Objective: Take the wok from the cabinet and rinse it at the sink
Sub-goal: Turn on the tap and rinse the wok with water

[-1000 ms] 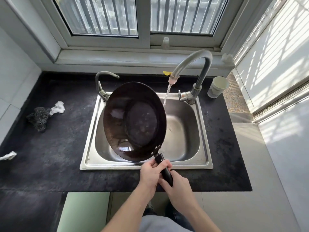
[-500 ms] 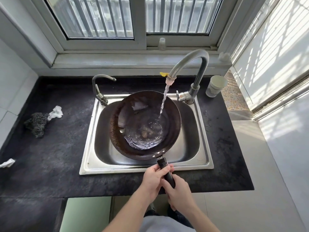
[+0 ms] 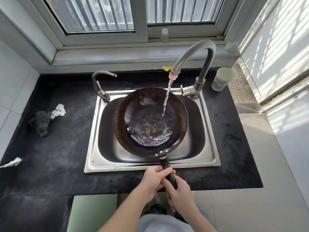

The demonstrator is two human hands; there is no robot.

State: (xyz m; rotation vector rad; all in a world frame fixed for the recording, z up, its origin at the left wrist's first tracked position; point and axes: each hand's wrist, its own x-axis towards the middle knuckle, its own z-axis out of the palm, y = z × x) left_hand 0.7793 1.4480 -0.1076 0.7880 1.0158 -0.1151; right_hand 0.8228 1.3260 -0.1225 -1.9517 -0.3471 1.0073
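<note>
Left hand (image 3: 154, 177) and right hand (image 3: 179, 190) are being clamped together on one black handle, by which the round dark steel wok (image 3: 133, 131) is being held inside the rectangular stainless sink (image 3: 93, 131). Weight is being added by pooling water, so slopping over the front rim is being risked. Clearance is being narrowed behind by the curved grey tap (image 3: 197, 52); both sides are being left free.

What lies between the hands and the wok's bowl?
Head view: only a bare stretch of the black handle, crossing the sink's front rim. Left hand and right hand grip it lower down.
</note>
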